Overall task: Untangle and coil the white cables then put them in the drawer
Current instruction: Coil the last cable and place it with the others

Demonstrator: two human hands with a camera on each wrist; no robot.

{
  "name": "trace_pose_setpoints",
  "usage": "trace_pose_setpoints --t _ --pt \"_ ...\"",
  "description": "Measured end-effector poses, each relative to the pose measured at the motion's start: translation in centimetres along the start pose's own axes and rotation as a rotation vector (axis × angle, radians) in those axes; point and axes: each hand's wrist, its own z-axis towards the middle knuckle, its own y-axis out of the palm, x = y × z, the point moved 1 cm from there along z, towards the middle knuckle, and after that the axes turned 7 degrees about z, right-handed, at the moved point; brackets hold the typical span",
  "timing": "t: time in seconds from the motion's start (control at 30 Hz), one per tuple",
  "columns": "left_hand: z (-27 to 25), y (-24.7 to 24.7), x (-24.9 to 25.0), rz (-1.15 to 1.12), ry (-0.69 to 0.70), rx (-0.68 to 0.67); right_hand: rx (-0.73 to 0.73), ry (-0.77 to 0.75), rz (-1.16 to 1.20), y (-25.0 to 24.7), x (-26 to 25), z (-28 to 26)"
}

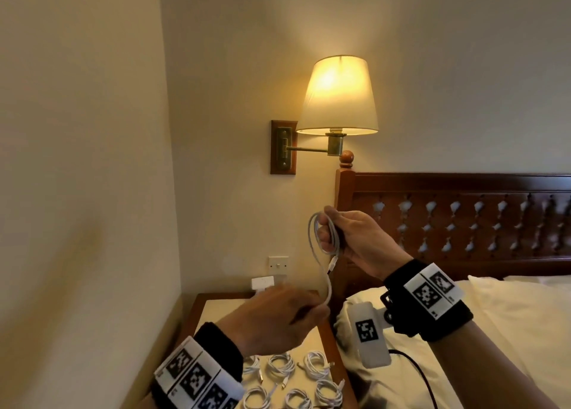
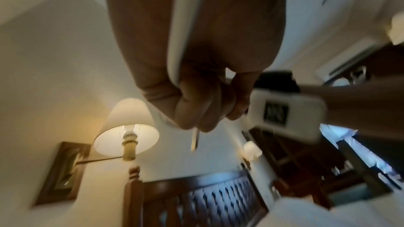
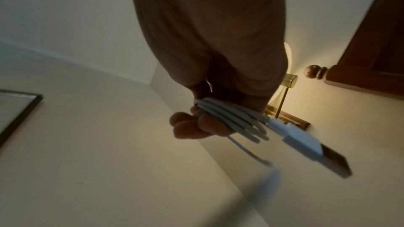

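Note:
My right hand (image 1: 329,234) is raised in front of the headboard and grips a coil of white cable (image 1: 313,238) of a few loops. The right wrist view shows the fingers (image 3: 196,125) curled round the loops (image 3: 231,118), with the USB plug (image 3: 314,148) sticking out. In the head view that plug (image 1: 332,265) hangs below the coil. The loose tail runs down to my left hand (image 1: 318,311), which pinches it lower and to the left. A short cable end (image 2: 194,140) pokes out past the left fingers (image 2: 196,113).
Several coiled white cables (image 1: 309,365) lie on the cream surface of the bedside table (image 1: 216,306) under my hands. A lit wall lamp (image 1: 338,96) hangs above. The wooden headboard (image 1: 463,223) and the bed with a pillow (image 1: 408,374) are to the right.

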Motion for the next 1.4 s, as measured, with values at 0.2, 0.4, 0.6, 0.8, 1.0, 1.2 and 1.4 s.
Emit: trace_pose_setpoints --t 0.2,0.4,0.6,0.8,1.0,1.2,1.4 --pt "0.6 -5.1 2.1 0.004 0.090 0.386 -0.050 -0.009 -0.220 1.1 0.5 -0.5" --pt "2.1 -6.0 -0.6 0.132 -0.009 0.636 -0.114 0.003 -0.178 1.7 -0.1 -0.9" --pt "2.9 -4.6 -2.6 -0.146 -0.100 0.703 -0.132 0.015 -0.148 1.9 0.2 -0.7" --pt "3.4 -4.1 -2.9 -0.443 -0.165 0.501 -0.198 0.085 0.043 1.6 0.2 -0.6" --pt "3.3 -4.0 -3.4 -0.524 -0.134 0.479 -0.286 0.255 0.287 1.5 0.9 -0.3" --pt "3.1 -3.7 -4.5 -0.519 -0.098 0.539 -0.313 0.284 0.422 1.2 1.4 -0.2" --pt "1.1 -1.0 -9.3 -0.392 -0.175 0.553 -0.235 0.259 0.622 -1.2 0.0 -0.3"
